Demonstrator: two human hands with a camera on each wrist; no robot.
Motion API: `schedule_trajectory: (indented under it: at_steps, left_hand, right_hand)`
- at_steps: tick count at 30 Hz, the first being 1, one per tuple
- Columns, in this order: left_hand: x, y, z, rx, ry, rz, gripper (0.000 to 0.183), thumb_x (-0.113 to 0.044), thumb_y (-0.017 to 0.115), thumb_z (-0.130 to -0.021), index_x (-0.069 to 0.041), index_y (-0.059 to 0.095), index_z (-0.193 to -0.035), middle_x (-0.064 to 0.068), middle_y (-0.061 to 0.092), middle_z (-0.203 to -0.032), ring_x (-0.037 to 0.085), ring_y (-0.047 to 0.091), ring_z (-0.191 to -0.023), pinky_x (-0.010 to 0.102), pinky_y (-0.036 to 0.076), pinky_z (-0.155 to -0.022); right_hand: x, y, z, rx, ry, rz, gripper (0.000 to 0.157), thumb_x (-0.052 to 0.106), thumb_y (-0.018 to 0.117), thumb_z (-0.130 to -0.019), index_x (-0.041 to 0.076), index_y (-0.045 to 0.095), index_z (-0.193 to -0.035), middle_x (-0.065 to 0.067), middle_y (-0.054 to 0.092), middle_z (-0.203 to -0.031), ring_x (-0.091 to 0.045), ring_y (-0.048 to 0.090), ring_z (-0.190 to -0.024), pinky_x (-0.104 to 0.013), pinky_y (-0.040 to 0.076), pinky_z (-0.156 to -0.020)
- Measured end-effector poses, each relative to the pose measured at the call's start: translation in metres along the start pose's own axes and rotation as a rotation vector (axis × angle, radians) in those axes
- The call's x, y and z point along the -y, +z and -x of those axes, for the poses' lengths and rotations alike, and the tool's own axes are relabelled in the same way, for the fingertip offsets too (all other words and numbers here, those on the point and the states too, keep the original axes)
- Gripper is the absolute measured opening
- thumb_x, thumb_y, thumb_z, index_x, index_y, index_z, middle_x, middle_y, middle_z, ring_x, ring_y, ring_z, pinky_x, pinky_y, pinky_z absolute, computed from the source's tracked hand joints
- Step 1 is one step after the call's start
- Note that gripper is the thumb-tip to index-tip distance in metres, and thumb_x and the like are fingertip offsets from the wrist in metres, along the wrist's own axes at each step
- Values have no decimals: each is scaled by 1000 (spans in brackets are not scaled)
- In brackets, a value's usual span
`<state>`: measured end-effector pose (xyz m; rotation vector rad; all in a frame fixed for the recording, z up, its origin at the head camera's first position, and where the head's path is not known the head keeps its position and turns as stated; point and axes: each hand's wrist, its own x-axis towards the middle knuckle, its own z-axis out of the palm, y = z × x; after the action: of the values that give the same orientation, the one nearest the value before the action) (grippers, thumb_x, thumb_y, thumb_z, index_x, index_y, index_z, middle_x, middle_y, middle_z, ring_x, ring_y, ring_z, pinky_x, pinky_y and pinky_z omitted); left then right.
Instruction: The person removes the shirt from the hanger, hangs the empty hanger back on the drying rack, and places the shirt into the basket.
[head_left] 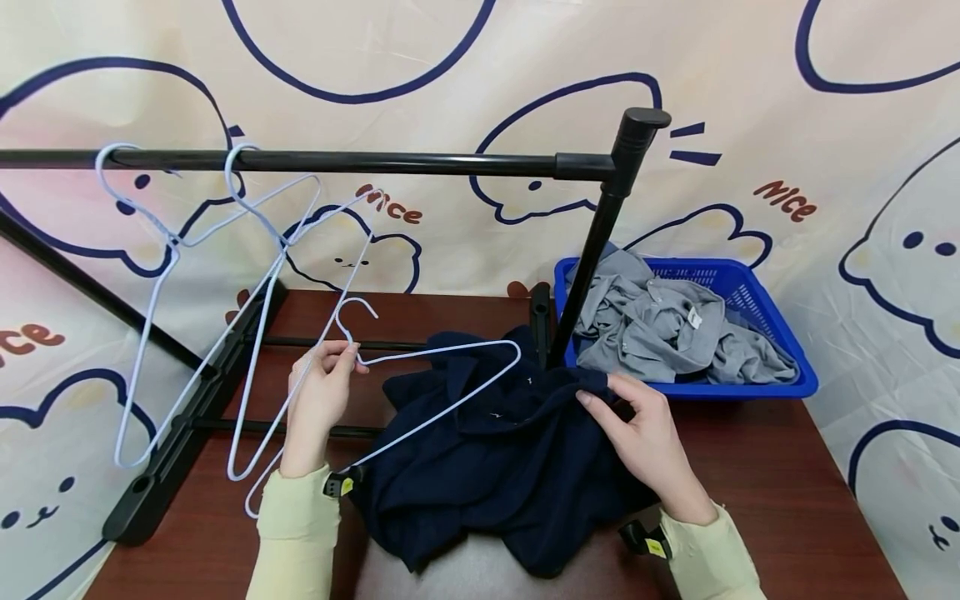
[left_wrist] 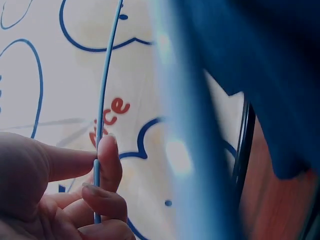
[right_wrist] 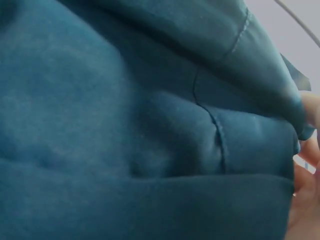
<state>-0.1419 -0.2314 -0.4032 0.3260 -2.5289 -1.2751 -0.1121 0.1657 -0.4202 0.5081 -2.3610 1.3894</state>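
My left hand (head_left: 322, 396) pinches a light blue wire hanger (head_left: 435, 351) near its neck, just below the hook. In the left wrist view, thumb and fingers close on the thin hanger wire (left_wrist: 103, 90), and a blurred bar crosses close to the camera. The hanger's right end lies over a bunched navy garment (head_left: 495, 492) on the table. My right hand (head_left: 652, 433) pinches this garment's upper right edge between thumb and fingers. In the right wrist view, the cloth (right_wrist: 65, 125) with a stitched seam fills most of the picture and hides part of the fingers.
Two more light blue hangers (head_left: 253, 400) hang from the black rail (head_left: 420, 163) of a rack at the left. Behind the rack's right post (head_left: 592, 258), a blue basket (head_left: 738, 389) holds a crumpled grey garment (head_left: 660, 325). The reddish-brown table (head_left: 780, 492) extends beneath.
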Motion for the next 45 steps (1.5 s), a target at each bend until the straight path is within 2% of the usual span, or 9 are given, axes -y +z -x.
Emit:
schedule_trajectory:
  at_steps: [4,12,18,26,29,32,36,40,45]
  left_hand:
    - [7,-8,0,-21,-49,-18,33,-34,57,-105,-6,69,-115,6,74,-83,19,50,-71,30,34,-64]
    - [24,-29,1,-74,-115,-62,36,-35,55,-106,-4,65,-122,5,74,-86,17,47,-69,30,33,-63]
    - [30,-41,1,-62,-180,-49,43,-39,50,-107,-3,61,-129,3,75,-89,21,48,-80,32,34,-68]
    - [35,-44,1,-128,-137,-37,37,-30,51,-107,0,62,-125,3,75,-86,8,49,-70,27,34,-64]
    - [37,-46,1,-175,-120,-24,35,-29,53,-106,-1,65,-122,-2,75,-85,-2,50,-71,26,33,-66]
    - [38,-48,1,-215,-115,-14,32,-29,55,-105,-3,68,-119,-16,71,-79,-7,51,-74,25,33,-68]
    - [40,-49,1,-222,-123,42,32,-29,55,-105,-2,64,-121,-23,67,-75,-1,52,-76,25,32,-68]
    - [39,-51,1,-216,-153,71,34,-30,53,-106,-3,59,-125,-18,70,-79,2,53,-81,24,33,-69]
    - [38,-54,1,-227,-186,64,36,-35,52,-106,-5,59,-126,-23,67,-79,0,54,-84,23,34,-72]
  right_hand:
    - [0,-2,-2,-35,13,84,15,16,80,-91,23,76,-104,12,67,-97,-11,60,-87,-26,46,-73]
    - [4,-7,-10,-108,34,110,46,18,86,-85,20,69,-128,4,68,-111,-14,60,-97,-26,48,-79]
    - [15,-11,-21,-139,-68,95,46,9,85,-85,18,70,-127,4,68,-122,-17,61,-107,-26,46,-86]
    - [53,-18,-41,-177,-193,48,43,-4,81,-82,4,71,-122,-8,67,-122,-22,59,-113,-28,44,-95]
    - [66,-20,-50,-194,-271,39,37,5,79,-86,2,71,-122,-10,67,-123,-24,59,-115,-30,43,-98]
    - [74,-22,-61,-206,-360,28,38,25,76,-92,1,71,-121,-11,67,-123,-27,59,-117,-34,42,-102]
    - [88,-23,-77,-231,-475,44,49,43,71,-96,0,71,-119,-13,67,-123,-31,59,-116,-40,42,-103]
    - [112,-24,-91,-272,-560,68,51,44,69,-96,-2,71,-116,-16,67,-124,-33,58,-118,-42,43,-102]
    - [139,-23,-110,-280,-668,87,49,40,70,-97,-3,69,-121,-17,63,-132,-34,54,-127,-48,39,-108]
